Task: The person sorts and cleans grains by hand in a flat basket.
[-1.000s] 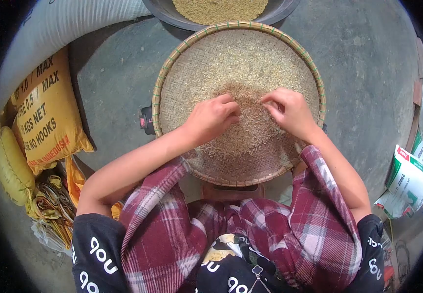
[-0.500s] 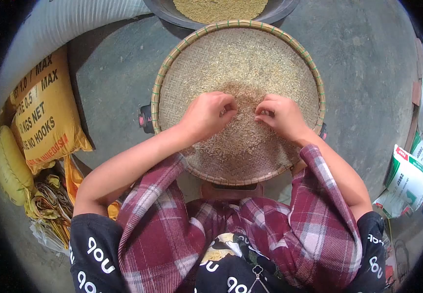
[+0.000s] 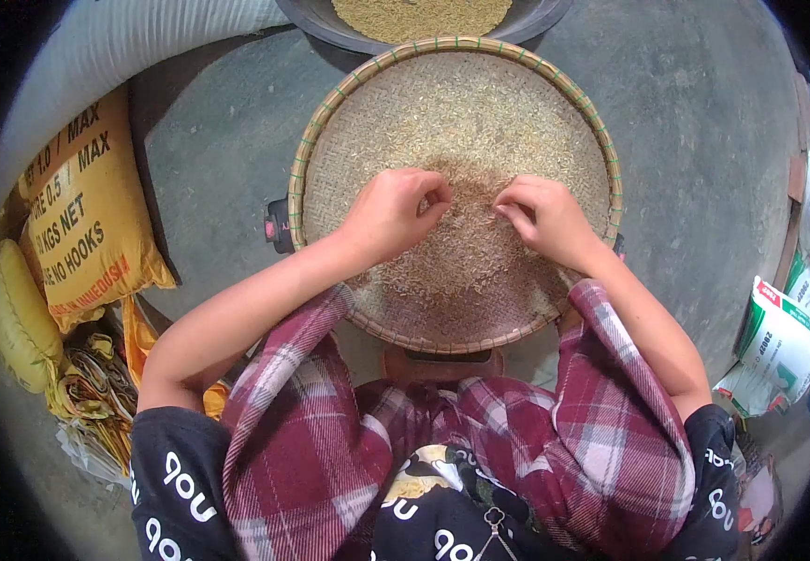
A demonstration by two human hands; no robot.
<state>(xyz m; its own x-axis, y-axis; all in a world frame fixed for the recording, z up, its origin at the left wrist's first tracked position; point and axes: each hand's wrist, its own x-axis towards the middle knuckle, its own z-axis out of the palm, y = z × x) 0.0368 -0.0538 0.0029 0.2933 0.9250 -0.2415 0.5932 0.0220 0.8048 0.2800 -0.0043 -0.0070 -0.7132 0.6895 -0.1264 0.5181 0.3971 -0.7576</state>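
Observation:
A round woven winnowing tray [image 3: 338,131] with a green-bound rim sits in front of me. Pale unhusked grain [image 3: 480,117] is spread over it, thinner and browner towards the middle and near side. My left hand [image 3: 397,210] is over the tray's centre-left, thumb and forefinger pinched together. Opposite it, my right hand [image 3: 545,217] hovers at the centre-right, its fingertips also pressed together. Whatever sits between the fingertips of either hand is too small to make out.
A dark basin [image 3: 541,23] of grain stands beyond the tray. Yellow printed sacks [image 3: 96,206] and a large white sack [image 3: 134,42] lie at left. White-green bags [image 3: 779,346] lean at right. A pinkish stool edge [image 3: 442,366] shows below the tray.
My left hand has shifted slightly up and left. My right hand has turned a little, its fingertips moving slightly right. The tray stays almost where it was.

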